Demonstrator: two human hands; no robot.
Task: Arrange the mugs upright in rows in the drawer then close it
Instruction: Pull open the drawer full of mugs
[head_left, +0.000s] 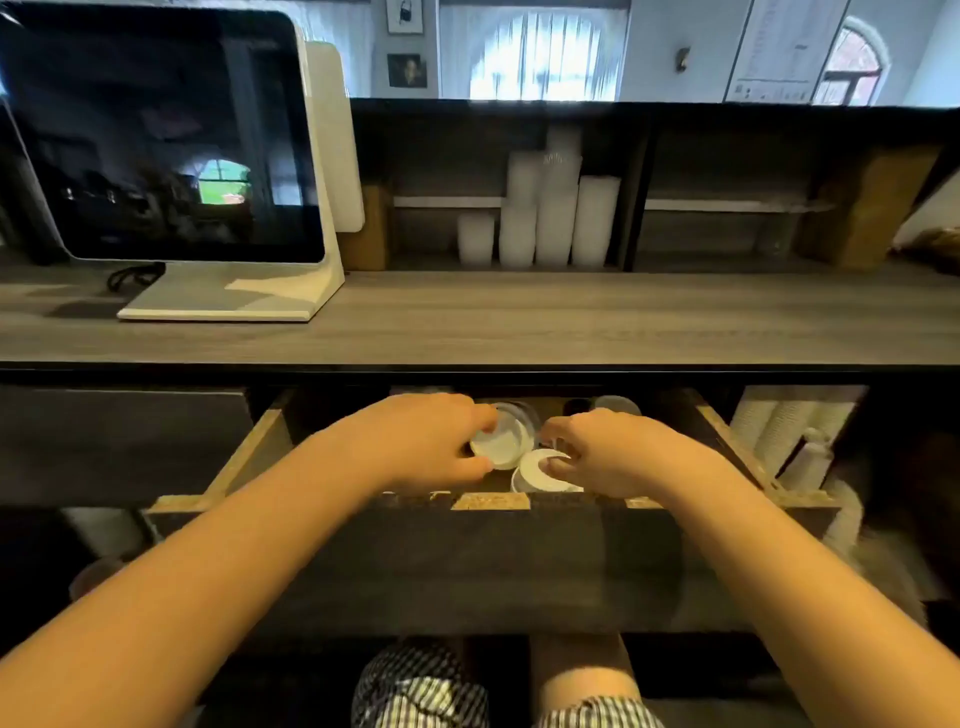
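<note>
A wooden drawer (244, 457) stands pulled out under the counter, its dark front panel toward me. Both my hands are inside it. My left hand (421, 441) grips a white mug (501, 444) that is tilted, its mouth facing me. My right hand (608, 452) has its fingers on the rim of a second white mug (535, 475) that stands close to the drawer front. Behind the hands, further mugs (615, 402) show only as dim rims in the shadow at the back of the drawer. My arms hide most of the drawer floor.
The grey counter (519, 322) overhangs the drawer's rear. A white-framed screen (166, 145) stands on it at the left. Stacks of white cups (540, 218) fill a shelf behind. Pale rolls (779, 431) lean to the drawer's right. My knees (576, 670) are below.
</note>
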